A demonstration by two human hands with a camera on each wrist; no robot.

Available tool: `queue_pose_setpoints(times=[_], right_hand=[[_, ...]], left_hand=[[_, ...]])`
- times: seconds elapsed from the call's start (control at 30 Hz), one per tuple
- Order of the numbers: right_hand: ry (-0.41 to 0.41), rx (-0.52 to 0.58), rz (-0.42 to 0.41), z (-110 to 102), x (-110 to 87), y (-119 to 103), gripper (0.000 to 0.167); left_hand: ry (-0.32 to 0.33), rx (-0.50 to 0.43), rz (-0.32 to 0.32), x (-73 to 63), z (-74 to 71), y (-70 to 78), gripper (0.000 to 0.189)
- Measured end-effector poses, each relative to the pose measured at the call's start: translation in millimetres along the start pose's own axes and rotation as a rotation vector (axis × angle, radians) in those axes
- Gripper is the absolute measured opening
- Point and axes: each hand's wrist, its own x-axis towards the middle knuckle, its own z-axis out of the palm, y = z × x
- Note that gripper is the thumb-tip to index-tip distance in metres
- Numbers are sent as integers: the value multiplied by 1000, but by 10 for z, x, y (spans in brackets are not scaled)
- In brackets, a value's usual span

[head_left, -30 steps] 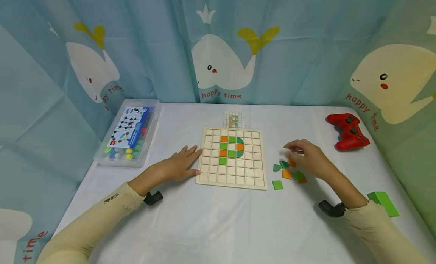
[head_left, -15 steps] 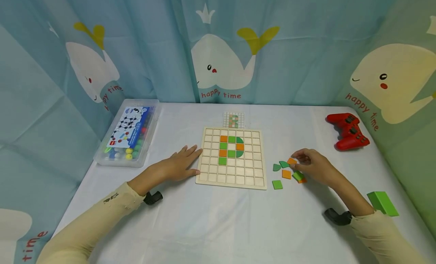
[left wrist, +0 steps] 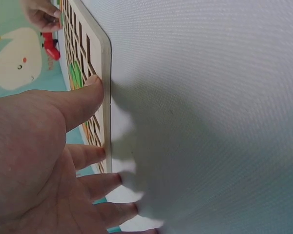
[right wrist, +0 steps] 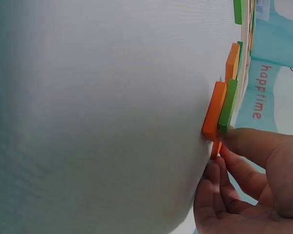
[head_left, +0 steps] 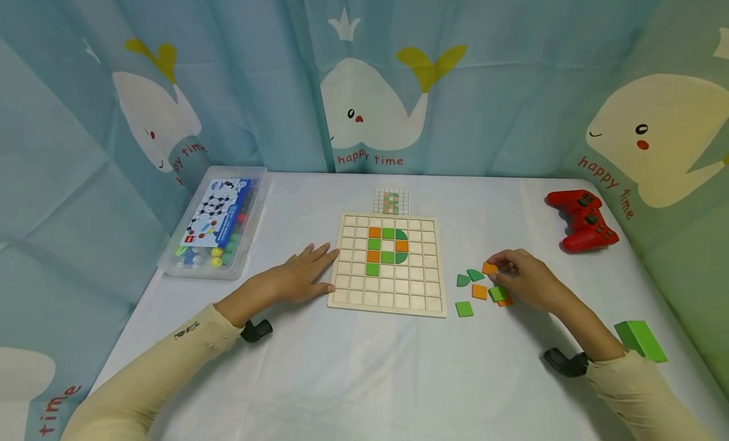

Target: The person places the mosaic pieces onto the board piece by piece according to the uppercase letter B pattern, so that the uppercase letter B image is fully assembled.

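Observation:
A wooden grid board (head_left: 387, 302) lies mid-table with orange, green and dark green tiles set in a P shape. My left hand (head_left: 304, 276) rests at its left edge, fingers spread; in the left wrist view the thumb (left wrist: 83, 102) touches the rim. My right hand (head_left: 524, 276) pinches an orange square tile (head_left: 489, 268) between thumb and fingers. Near it lie two dark green quarter-round tiles (head_left: 475, 275), an orange square (head_left: 479, 292), a light green square (head_left: 464, 309), and another light green square (head_left: 498, 293) leaning over an orange tile (head_left: 505, 302).
A small pattern card (head_left: 391, 200) lies behind the board. At the left stands a clear plastic case (head_left: 250, 238) of coloured balls. A red game controller (head_left: 582, 219) sits at the back right, with a green block (head_left: 640, 341) beside the right sleeve. A curtain surrounds the table.
My right hand has come down and to the right onto the tiles and taken hold of the orange square, now slightly apart from the dark green quarter-round. My left hand stays still.

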Motion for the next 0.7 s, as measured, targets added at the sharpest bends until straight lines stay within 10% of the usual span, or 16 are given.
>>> queue_pose_setpoints(times=[0.4, 0.7], right_hand=[[58, -22, -27, -4, 41, -84, 34], [38, 28, -187, 105, 162, -644, 31]], left_hand=[[1, 10, -5, -9, -20, 21, 83], [6, 11, 1, 16, 1, 1, 83]])
